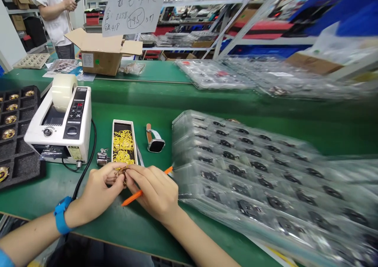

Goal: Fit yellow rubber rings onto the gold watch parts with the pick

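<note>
My left hand [99, 190] and my right hand [155, 190] meet over the green bench, fingers pinched together on a small gold-coloured part [122, 173]. An orange stick-like tool [141, 191] runs under my right hand's fingers, which also hold it. Just beyond my hands lies a narrow tray of yellow rings [123, 143]. A wristwatch [155, 141] lies to the right of that tray. A blue band is on my left wrist.
A white tape dispenser [60, 121] stands at the left, with a black foam tray of gold parts [13, 129] beside it. Clear blister trays [260, 172] are stacked at the right. A hand tally counter [102, 156], a cardboard box [102, 52] and another person [56, 15] are farther off.
</note>
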Available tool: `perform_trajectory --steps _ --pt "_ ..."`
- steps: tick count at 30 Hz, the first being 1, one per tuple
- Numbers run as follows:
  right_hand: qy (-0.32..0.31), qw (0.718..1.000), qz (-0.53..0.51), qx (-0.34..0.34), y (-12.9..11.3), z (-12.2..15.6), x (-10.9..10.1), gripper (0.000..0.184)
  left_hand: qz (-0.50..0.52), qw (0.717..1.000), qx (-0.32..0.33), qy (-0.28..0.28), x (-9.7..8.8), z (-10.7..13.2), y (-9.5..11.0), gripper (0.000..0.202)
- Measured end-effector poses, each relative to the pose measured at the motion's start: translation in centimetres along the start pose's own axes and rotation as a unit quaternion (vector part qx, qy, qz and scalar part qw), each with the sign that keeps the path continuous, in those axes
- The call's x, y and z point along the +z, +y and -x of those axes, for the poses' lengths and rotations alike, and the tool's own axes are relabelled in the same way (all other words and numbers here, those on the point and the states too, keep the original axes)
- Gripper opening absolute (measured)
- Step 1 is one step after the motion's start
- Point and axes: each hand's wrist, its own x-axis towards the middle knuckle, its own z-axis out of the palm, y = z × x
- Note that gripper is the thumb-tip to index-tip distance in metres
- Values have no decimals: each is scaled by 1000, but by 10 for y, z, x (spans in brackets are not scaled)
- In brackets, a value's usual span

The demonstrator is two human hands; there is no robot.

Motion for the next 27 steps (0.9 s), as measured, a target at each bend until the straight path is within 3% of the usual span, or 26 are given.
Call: perform_trajectory --steps 9,16,27 --pt "8 999 -10 45 -5 0 1 11 -5 1000 -1 -5 0 0 -1 24" --pt "0 1000 -10 29 -3 0 1 11 -6 1000 2 -1 0 0 -4 24" --pt "23 998 -7 58 -9 2 4 13 -3 1000 12 -3 0 -1 0 24"
